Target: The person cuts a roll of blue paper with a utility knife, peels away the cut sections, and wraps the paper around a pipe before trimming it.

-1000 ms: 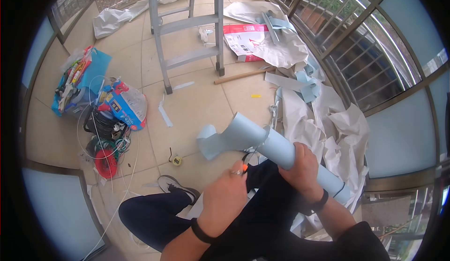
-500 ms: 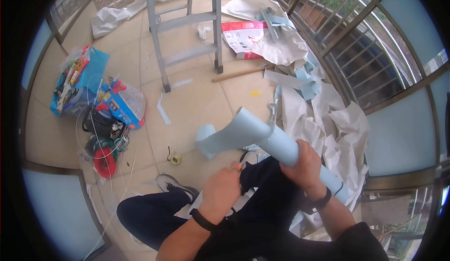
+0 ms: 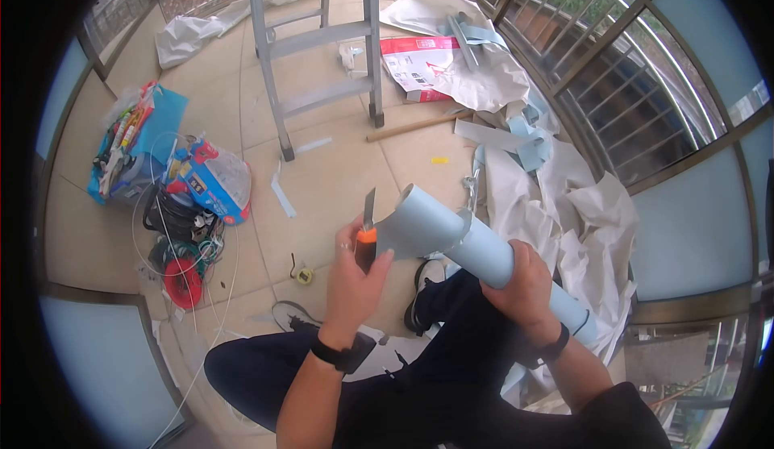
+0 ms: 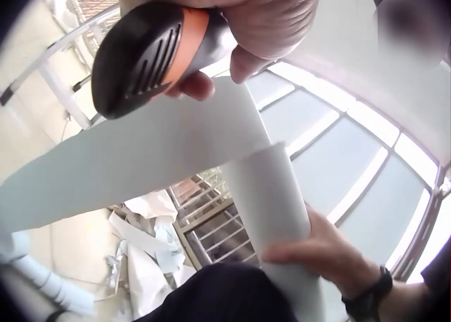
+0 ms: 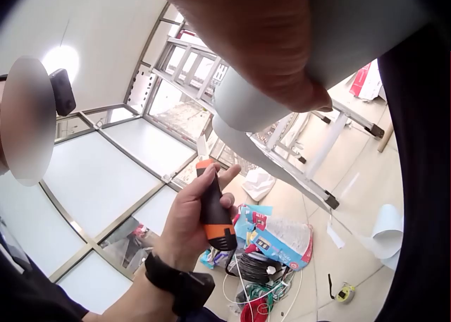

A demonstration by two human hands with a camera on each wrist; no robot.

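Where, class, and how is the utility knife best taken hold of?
Best by the black and orange handle, probably coming from its rounded butt end: the handle is thick and grooved, while the bare blade juts from the opposite end, pointing away from the left hand holding it.

Shared roll: downward head, close wrist views

Across from me, the bare left forearm reaches almost straight ahead, while the bare right forearm slants forward and inward. The bare left hand is curled in a grip; the bare right hand, apart from it, clasps too.
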